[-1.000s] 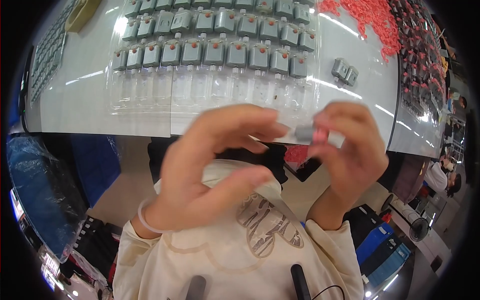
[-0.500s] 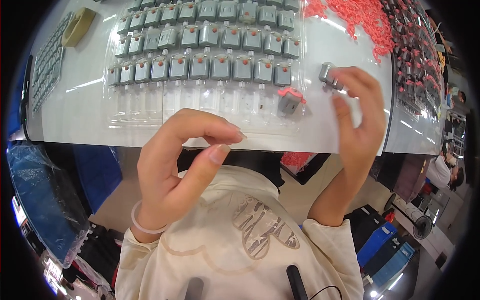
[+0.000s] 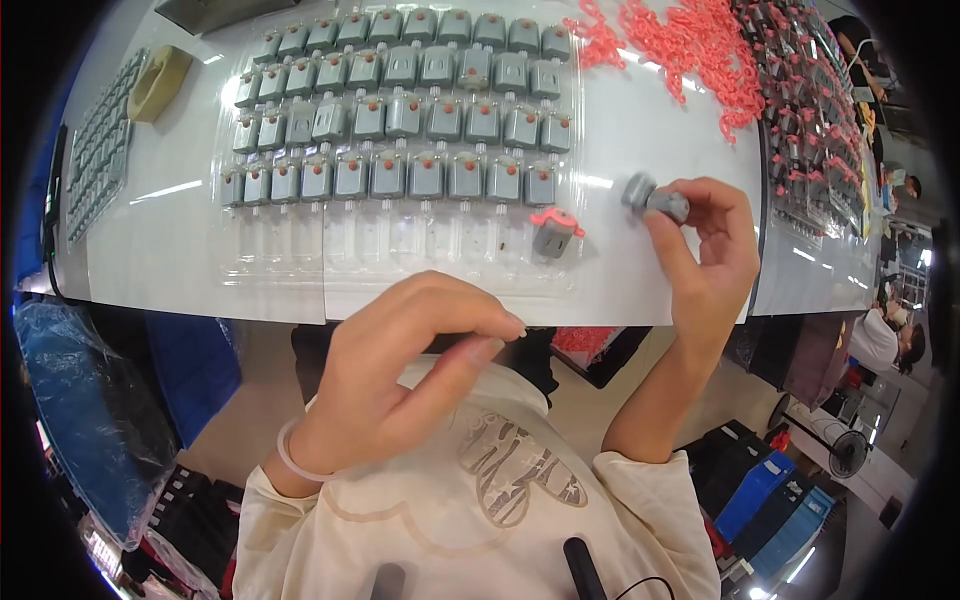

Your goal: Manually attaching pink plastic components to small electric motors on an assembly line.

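My right hand is closed, thumb and fingers pinching a small grey motor just above the white table. A blurred grey piece touches or overlaps its left end; I cannot tell whether it is a separate motor. In front of my body, my left hand is bent into a pinch near the table's front edge. Whatever its fingertips hold, if anything, is too small to make out. Between the hands, a motor with a pink clip stands at the corner of a clear plastic tray holding rows of grey motors.
A heap of pink clips lies at the far right. Beyond it are stacked trays of clipped motors. On the left are a tan tape ring and another motor tray. A dark tray lies at the back.
My right hand has closed on the grey motor and sits slightly nearer to me. The left hand has moved right and nearer, its thumb and finger closer together. The whole view has shifted a little.
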`<state>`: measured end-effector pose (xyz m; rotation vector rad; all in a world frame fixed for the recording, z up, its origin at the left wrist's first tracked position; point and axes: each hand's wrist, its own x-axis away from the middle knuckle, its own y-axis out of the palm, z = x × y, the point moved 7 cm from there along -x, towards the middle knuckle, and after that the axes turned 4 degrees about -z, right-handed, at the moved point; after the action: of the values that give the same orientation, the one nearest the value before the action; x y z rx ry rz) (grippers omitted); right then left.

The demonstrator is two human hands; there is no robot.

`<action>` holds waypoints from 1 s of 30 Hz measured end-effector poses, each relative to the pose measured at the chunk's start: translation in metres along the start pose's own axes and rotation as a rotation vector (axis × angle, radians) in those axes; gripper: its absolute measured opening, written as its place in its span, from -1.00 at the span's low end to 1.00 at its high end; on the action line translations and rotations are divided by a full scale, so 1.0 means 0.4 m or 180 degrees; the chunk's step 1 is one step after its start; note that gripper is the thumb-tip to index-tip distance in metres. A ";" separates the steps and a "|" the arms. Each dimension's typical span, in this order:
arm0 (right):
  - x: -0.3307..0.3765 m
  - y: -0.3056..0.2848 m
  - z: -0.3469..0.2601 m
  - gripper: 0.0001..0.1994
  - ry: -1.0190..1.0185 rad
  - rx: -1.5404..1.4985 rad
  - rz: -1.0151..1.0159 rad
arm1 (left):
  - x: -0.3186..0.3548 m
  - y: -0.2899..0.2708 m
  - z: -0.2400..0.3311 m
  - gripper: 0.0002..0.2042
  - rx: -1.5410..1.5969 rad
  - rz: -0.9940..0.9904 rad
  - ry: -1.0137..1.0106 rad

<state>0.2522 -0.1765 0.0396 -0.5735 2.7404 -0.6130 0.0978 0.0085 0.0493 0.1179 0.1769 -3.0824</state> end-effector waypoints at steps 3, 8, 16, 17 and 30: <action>0.026 0.000 -0.032 -0.69 0.0046 -0.1007 0.0030 | -0.004 0.019 -0.002 -0.82 0.0445 -0.0100 -0.0126; 0.054 0.037 -0.099 -0.67 -0.0086 -0.1199 -0.0033 | -0.041 0.064 0.013 -0.67 0.0517 -0.0020 -0.0027; 0.077 0.114 -0.183 -0.68 -0.0635 -0.0717 -0.1270 | -0.010 0.065 -0.052 -0.66 0.2268 0.0111 -0.0604; 0.066 0.108 -0.184 -0.68 -0.0650 -0.0716 -0.1270 | -0.002 0.066 -0.054 -0.68 0.2370 0.0070 -0.0602; -0.445 0.160 -0.071 -0.77 -0.1283 0.2091 -0.0996 | 0.053 -0.021 -0.025 -0.64 0.1546 0.0561 -0.0005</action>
<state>0.3795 -0.0360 0.0667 -0.8397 1.9287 -1.2431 0.0771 0.0171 0.0387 0.1398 -0.5534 -2.8795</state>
